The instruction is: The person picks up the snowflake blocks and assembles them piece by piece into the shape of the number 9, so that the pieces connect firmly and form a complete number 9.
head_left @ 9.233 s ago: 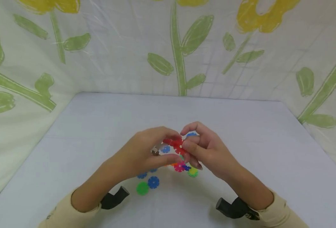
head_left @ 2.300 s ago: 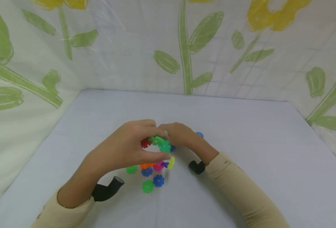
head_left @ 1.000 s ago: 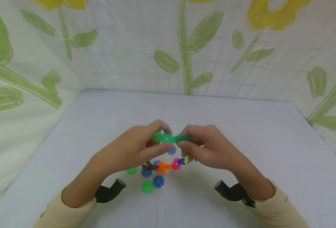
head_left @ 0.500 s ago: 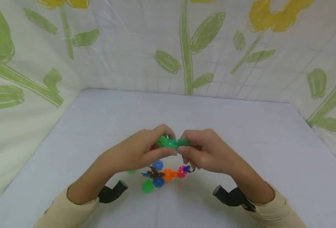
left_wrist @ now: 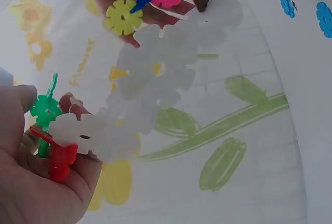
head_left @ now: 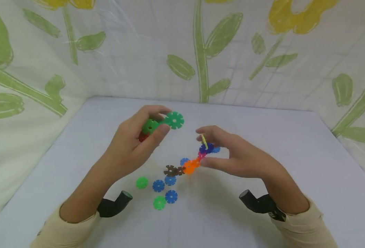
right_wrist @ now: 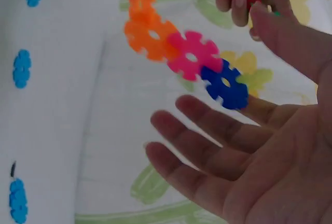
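My left hand (head_left: 161, 120) is raised and grips a small cluster of toothed plastic discs, two green discs (head_left: 174, 120) and a red disc (head_left: 143, 137). In the left wrist view the red disc (left_wrist: 59, 156) and a green disc (left_wrist: 45, 111) sit in my fingers, and several white discs (left_wrist: 155, 79) run from them toward a brown disc. My right hand (head_left: 202, 148) pinches the yellow and dark blue end of a coloured chain (head_left: 189, 166), which slopes down through pink and orange to brown. In the right wrist view the chain (right_wrist: 192, 53) hangs above my spread fingers (right_wrist: 207, 125).
Loose discs lie on the white table (head_left: 263, 131) between my forearms: a green one (head_left: 141, 182), blue ones (head_left: 158, 186), and another green one (head_left: 159, 203). Flower-printed sheets wall in the left, back and right sides. Black wrist mounts (head_left: 114, 205) sit under both wrists.
My hands have drawn apart. The left hand rose up and away with the green and red discs. The right hand let go of the green discs and now lifts the coloured chain's end.
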`<state>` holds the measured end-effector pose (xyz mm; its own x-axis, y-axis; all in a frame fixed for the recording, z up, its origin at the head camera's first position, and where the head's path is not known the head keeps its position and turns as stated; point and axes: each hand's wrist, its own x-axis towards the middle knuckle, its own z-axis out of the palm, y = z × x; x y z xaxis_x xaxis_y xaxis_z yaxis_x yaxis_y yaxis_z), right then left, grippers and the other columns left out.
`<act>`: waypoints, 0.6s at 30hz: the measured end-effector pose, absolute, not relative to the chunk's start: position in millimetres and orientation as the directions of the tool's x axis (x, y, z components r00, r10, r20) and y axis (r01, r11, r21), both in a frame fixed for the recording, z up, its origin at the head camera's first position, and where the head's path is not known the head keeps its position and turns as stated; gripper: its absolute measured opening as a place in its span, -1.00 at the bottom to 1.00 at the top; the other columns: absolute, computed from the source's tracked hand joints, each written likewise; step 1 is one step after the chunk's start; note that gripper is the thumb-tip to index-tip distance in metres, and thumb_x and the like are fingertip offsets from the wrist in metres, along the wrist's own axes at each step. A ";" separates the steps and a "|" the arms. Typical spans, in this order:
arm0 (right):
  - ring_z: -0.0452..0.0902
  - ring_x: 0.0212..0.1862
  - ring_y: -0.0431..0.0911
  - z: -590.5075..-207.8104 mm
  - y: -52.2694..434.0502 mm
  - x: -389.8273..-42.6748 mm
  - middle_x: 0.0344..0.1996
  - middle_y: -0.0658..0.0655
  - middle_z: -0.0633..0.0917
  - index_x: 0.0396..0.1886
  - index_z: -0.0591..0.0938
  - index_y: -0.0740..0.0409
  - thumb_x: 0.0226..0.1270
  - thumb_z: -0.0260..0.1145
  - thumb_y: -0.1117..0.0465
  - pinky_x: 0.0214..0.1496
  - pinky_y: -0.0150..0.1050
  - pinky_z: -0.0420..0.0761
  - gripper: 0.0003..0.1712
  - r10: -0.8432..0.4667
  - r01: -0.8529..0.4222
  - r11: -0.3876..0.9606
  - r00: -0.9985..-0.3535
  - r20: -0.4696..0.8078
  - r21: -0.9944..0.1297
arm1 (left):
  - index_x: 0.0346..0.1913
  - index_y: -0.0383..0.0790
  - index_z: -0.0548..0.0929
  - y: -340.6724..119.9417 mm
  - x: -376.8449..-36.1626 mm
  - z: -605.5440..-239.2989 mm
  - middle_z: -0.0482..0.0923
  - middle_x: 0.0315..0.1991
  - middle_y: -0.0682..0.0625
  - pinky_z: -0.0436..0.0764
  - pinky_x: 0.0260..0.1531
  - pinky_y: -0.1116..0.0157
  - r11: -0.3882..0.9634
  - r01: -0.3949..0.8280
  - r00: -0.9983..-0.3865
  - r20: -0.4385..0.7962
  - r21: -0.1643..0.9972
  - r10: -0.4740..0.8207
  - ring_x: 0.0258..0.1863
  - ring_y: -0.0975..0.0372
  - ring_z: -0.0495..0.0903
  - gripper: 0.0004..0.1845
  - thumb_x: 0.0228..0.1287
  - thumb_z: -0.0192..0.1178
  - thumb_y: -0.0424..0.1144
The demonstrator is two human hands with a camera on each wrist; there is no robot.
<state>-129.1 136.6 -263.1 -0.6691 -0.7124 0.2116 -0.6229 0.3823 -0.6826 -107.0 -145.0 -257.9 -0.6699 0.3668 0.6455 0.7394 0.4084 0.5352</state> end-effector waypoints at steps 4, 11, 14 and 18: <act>0.70 -0.08 -0.15 -266.2 131.8 -131.3 -0.16 -0.01 0.75 0.34 0.37 0.17 0.44 0.27 0.39 0.03 -0.14 0.65 -0.47 -0.658 -0.596 0.294 -0.693 0.294 -0.747 | 0.39 -0.07 0.44 -140.6 -106.9 -259.7 0.52 -0.28 0.08 0.49 -0.61 0.35 0.367 0.733 -0.679 0.651 0.573 0.340 -0.57 0.34 0.45 -0.52 0.46 0.16 -0.33; 0.74 -0.14 -0.01 -267.5 123.0 -126.7 -0.19 0.12 0.74 0.05 0.54 0.31 0.21 0.32 0.63 -0.15 -0.19 0.71 -0.57 -0.530 -0.705 0.065 -0.624 0.574 -0.707 | 0.38 -0.13 0.48 -129.5 -104.9 -264.6 0.46 -0.24 0.11 0.46 -0.53 0.38 0.355 0.775 -0.630 0.674 0.522 0.385 -0.46 0.37 0.40 -0.56 0.50 0.13 -0.26; 0.72 -0.18 -0.01 -266.7 121.5 -125.8 -0.18 0.16 0.71 0.00 0.61 0.34 0.15 0.35 0.65 -0.17 -0.21 0.71 -0.58 -0.516 -0.748 0.018 -0.575 0.635 -0.663 | 0.36 -0.16 0.50 -124.9 -104.6 -266.5 0.49 -0.20 0.11 0.39 -0.53 0.39 0.333 0.807 -0.589 0.697 0.487 0.409 -0.43 0.34 0.33 -0.58 0.54 0.08 -0.14; 0.71 -0.19 -0.02 -265.9 121.6 -124.6 -0.19 0.19 0.74 0.01 0.65 0.36 0.17 0.38 0.60 -0.13 -0.20 0.70 -0.62 -0.523 -0.766 0.006 -0.551 0.651 -0.643 | 0.33 -0.19 0.52 -121.5 -104.5 -269.2 0.53 -0.15 0.09 0.38 -0.53 0.40 0.300 0.826 -0.564 0.719 0.478 0.407 -0.38 0.33 0.34 -0.55 0.58 0.01 -0.03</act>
